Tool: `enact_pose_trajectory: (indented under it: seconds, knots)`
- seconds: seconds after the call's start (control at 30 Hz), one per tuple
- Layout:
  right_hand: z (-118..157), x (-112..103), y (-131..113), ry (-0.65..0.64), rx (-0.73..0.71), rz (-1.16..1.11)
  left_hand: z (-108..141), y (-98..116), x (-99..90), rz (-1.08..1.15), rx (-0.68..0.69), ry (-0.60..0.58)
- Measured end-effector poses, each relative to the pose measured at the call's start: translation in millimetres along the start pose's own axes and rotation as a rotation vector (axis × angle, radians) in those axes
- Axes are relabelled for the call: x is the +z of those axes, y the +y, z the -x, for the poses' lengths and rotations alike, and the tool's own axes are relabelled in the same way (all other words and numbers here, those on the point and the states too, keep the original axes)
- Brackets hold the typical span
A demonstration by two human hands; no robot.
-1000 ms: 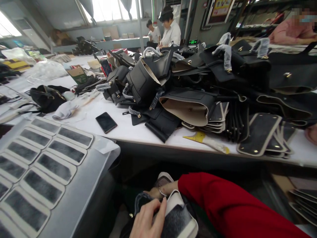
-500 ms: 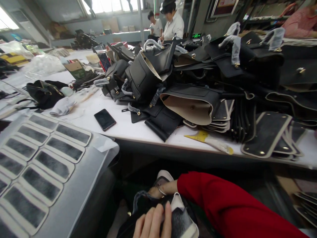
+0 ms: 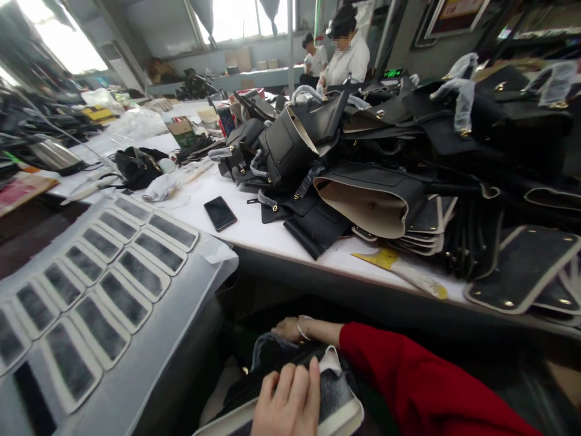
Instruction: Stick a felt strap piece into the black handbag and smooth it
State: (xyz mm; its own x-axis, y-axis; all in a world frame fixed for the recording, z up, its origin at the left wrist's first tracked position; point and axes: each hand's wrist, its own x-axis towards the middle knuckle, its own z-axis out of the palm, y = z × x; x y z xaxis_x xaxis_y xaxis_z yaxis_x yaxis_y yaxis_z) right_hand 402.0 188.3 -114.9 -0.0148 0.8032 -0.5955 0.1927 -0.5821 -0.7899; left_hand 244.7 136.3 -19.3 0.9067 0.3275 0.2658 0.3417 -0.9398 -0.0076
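My left hand lies over a black bag panel with a pale border, fingers bent and pressed together on it. The panel is low in front of me, on or in a black handbag; how they join is hidden. The bag's handle is wrapped in clear plastic. At the bag's far side my right hand, below a red sleeve, has its fingers bent beside the handle; the fingertips are hidden. Rows of pale-edged dark panels lie on a sheet-covered board to the left.
Black handbags are heaped on the white table. Near its front edge are a phone, a yellow-and-white tool and stacked panels. Two people in white work at the back. The table edge stands beyond my hands.
The view has swung left, so the table and board appear further right. My right hand has shifted slightly outward along the bag. More of the pale edge shows beside my left hand.
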Motion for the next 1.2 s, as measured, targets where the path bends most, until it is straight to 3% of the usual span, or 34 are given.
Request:
enact_pose_trajectory:
  seconds: [0.13, 0.2, 0.37, 0.57, 0.7, 0.77, 0.8, 0.87, 0.9, 0.97, 1.07, 1.13, 1.2]
  knots:
    - [13, -36, -19, -0.139, 0.02, 0.121, 1, 6, -0.1, 0.003, -0.044, -0.022]
    - [30, -43, -35, -0.161, -0.013, 0.143, 1, 10, -1.8, 0.019, -0.075, -0.019]
    - [59, -16, -66, -0.153, -0.067, 0.329, -1, 16, -6.0, 0.051, -0.093, 0.071]
    - [63, 15, -66, -0.159, -0.233, 0.77, 7, 23, -5.7, 0.19, -0.155, 0.092]
    - [67, 19, -63, -0.232, -0.398, 1.042, 27, -5, -33.1, 0.618, -0.185, 0.169]
    - [69, 21, -63, -0.254, -0.447, 1.143, 46, -34, -45.5, 0.813, -0.377, 0.177]
    - [69, 22, -63, -0.259, -0.466, 1.184, 58, -50, -46.7, 0.892, -0.591, 0.154]
    - [69, 23, -63, -0.26, -0.498, 1.247, 81, -81, -34.6, 1.146, -1.082, 0.053]
    - [69, 23, -63, -0.259, -0.51, 1.27, 92, -94, -21.5, 1.22, -1.167, -0.012]
    - [69, 24, -64, -0.261, -0.522, 1.305, 106, -109, 13.8, 1.364, -1.255, -0.181]
    - [69, 23, -65, -0.258, -0.523, 1.344, 108, -109, 66.2, 1.574, -1.274, -0.404]
    - [70, 24, -65, -0.252, -0.52, 1.357, 102, -101, 86.4, 1.672, -1.261, -0.446]
    - [71, 25, -65, -0.25, -0.521, 1.359, 99, -91, 91.2, 1.762, -1.25, -0.392]
